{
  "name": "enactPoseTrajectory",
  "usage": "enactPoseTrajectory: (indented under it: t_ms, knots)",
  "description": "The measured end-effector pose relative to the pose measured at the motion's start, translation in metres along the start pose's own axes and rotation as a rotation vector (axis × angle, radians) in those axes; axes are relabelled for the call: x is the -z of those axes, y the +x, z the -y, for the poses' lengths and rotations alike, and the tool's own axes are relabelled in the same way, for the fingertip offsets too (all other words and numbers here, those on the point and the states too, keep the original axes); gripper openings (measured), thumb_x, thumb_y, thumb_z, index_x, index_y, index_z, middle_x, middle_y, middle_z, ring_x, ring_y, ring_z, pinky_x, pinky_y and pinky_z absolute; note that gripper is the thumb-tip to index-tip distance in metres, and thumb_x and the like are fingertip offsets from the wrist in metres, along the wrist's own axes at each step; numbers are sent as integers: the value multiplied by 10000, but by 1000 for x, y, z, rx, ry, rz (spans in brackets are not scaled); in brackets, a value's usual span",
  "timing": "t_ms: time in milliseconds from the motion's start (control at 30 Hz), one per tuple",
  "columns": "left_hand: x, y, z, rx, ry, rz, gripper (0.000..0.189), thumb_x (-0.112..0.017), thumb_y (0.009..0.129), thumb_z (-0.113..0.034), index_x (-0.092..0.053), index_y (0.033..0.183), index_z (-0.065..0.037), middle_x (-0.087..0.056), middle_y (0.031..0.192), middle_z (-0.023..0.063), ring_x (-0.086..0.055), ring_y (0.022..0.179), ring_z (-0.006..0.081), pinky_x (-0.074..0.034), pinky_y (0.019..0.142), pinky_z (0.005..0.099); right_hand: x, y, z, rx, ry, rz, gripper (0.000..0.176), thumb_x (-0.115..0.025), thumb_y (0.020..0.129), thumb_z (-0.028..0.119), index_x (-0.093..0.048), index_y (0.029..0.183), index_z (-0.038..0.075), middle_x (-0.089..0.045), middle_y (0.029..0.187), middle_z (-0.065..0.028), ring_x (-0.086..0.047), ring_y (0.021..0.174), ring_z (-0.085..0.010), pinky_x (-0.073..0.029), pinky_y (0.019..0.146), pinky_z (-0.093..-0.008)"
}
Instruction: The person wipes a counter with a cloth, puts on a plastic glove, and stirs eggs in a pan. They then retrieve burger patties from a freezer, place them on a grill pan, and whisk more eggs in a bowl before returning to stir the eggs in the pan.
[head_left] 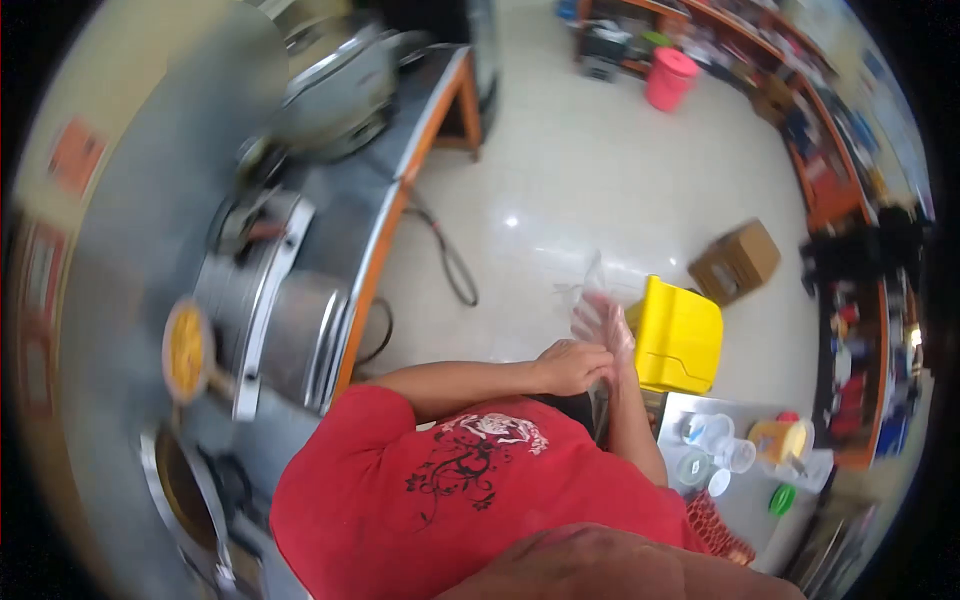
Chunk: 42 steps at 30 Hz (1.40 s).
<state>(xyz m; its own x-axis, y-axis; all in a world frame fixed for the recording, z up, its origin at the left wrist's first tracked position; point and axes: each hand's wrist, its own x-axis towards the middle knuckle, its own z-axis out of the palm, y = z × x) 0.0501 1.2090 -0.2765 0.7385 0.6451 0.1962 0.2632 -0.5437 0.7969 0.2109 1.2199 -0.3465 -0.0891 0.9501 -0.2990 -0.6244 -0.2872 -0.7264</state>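
A clear plastic glove [596, 290] covers my right hand [612, 325], its loose tips sticking out past the fingers. My right hand points away from me with the fingers stretched out. At the right wrist, my bare left hand [575, 367] is closed on what looks like the glove's cuff. Both hands are in front of my red shirt. Just beyond the right hand stands a yellow bin [680, 335].
At right, a metal table [690, 405] bears clear plastic tubs [710, 432] and a green lid [782, 498]. A cardboard box [735, 262] and a pink bin [671, 78] stand on the floor. A steel counter [335, 215] with cookware runs along the left.
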Motion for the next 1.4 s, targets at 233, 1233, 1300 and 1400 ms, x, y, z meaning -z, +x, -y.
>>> enactPoseTrajectory:
  t_ms: [233,1233,1300,1400]
  knots:
    - [15,274,95,-180,-8,104,67,-612,942,-149,-605,954,-83,-622,883,117,-647,851,374,-516,717,487,55,171,184,250,12,97,1102,-438,838,893,-189,1652,194,-168,1709,-100,-127,1545,-410,-40,1216,-637]
    - [119,1406,404,-515,-258,647,149,-606,997,-177,-602,989,-27,-580,875,144,-610,799,366,-483,709,446,449,956,908,914,294,-448,725,-460,1004,648,-408,1558,183,-252,1684,-132,-134,1570,-367,-235,1194,-636]
    - [107,1480,430,-464,-328,582,159,-600,1000,-181,-608,982,-23,-590,881,147,-604,785,356,-480,712,437,548,1020,936,787,345,-328,783,-469,1002,639,-273,1616,195,-168,1706,-111,-138,1560,-396,-263,1172,-648]
    - [104,1593,470,-288,-350,508,186,-599,1001,-191,-613,953,-11,-604,864,152,-589,760,330,-475,714,424,598,1104,1019,710,333,-331,797,-466,1011,618,-235,1638,184,-232,1674,-136,-214,1529,-392,-263,1170,-626]
